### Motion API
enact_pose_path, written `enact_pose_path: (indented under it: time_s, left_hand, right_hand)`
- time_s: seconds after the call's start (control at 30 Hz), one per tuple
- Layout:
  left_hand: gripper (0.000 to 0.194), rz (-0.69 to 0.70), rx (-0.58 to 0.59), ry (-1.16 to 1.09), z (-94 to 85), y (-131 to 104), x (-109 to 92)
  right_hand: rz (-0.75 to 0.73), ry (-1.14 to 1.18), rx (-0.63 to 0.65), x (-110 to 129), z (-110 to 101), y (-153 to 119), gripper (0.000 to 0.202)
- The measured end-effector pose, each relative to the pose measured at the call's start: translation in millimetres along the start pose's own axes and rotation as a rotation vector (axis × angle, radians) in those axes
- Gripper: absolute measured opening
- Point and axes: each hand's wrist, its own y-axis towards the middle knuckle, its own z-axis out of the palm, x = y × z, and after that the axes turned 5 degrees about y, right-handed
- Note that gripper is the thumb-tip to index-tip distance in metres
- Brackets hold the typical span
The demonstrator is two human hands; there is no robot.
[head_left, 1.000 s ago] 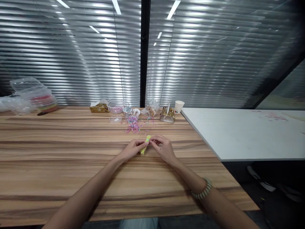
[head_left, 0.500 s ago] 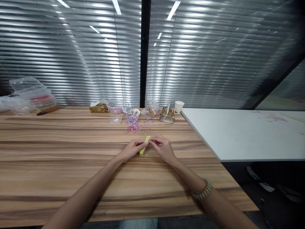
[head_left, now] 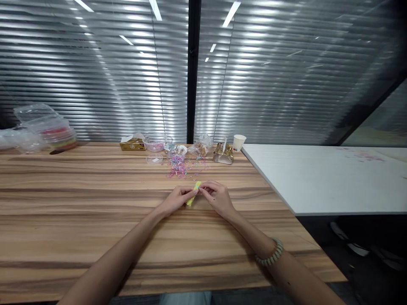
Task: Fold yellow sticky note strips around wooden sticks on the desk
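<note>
A slim yellow bundle [head_left: 190, 201] is held slantwise above the wooden table, with a pale bluish band [head_left: 196, 187] across its upper part. My left hand [head_left: 177, 200] grips it from the left, thumb on top. Close against the bundle's right side, my right hand [head_left: 218, 198] is closed, with thumb and forefinger pinched beside the band. Whatever sits between those fingertips is too small to make out. Beyond both hands lies a loose pile of small pink, purple and blue pieces [head_left: 178, 170], with more scattered to its right.
Along the back stand a gold box [head_left: 132, 145], a clear tub [head_left: 154, 145], crumpled plastic bags [head_left: 201, 147], a gold tissue pack [head_left: 223, 154] and a paper cup [head_left: 238, 143]. A clear lid [head_left: 154, 159] lies nearby. Stacked plastic containers [head_left: 59, 133] sit far left; a white table [head_left: 318, 182] adjoins right.
Almost nothing differs. Both hands keep their hold at the yellow bundle, and the whole view has shifted very slightly.
</note>
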Motion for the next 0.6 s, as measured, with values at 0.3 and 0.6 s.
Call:
enact_pose_path:
  time_s: [0.3,0.6]
  left_hand:
    - [0.044,-0.060,-0.080,-0.013,1.0,-0.4,-3.9]
    - [0.040,0.007,-0.106,-0.015,-1.0,2.6,4.0]
  right_hand:
    - [0.034,0.029,0.017,1.4,-1.5,1.0,0.010]
    - [0.018,0.069,0.058,1.7,-2.4,2.1,0.010]
